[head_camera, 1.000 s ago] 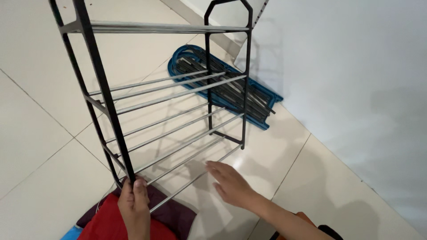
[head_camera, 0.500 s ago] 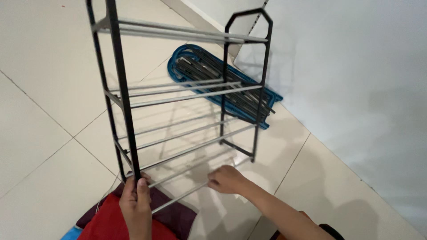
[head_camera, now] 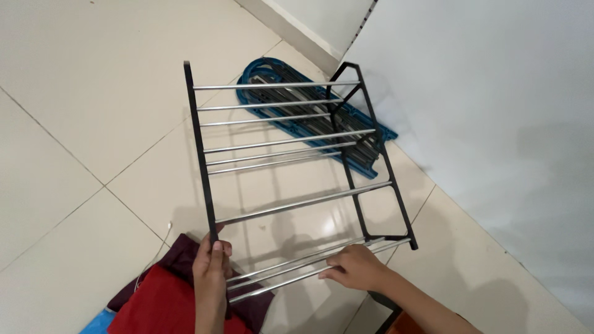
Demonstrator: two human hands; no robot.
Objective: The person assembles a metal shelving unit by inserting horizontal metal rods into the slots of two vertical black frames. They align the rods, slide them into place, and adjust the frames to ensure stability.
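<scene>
Rack (head_camera: 291,167) of black side frames and silver rods hangs tilted over the tiled floor (head_camera: 68,111), held at its near end by both hands. Left hand (head_camera: 211,272) is clenched around the lower end of the left black frame; right hand (head_camera: 357,267) curls its fingers over the nearest rods, grasping them just beside the right frame's foot. Judging by how it looks, the rack is already put together: rods run across at several levels and both frames are joined. It is not yet set down, since its far end leans away from the grip. Beyond the rack, against the wall (head_camera: 495,124), lies a blue bundle (head_camera: 309,117) of frames and dark rods, untouched. Beneath the left hand sits red and maroon cloth (head_camera: 161,297).
</scene>
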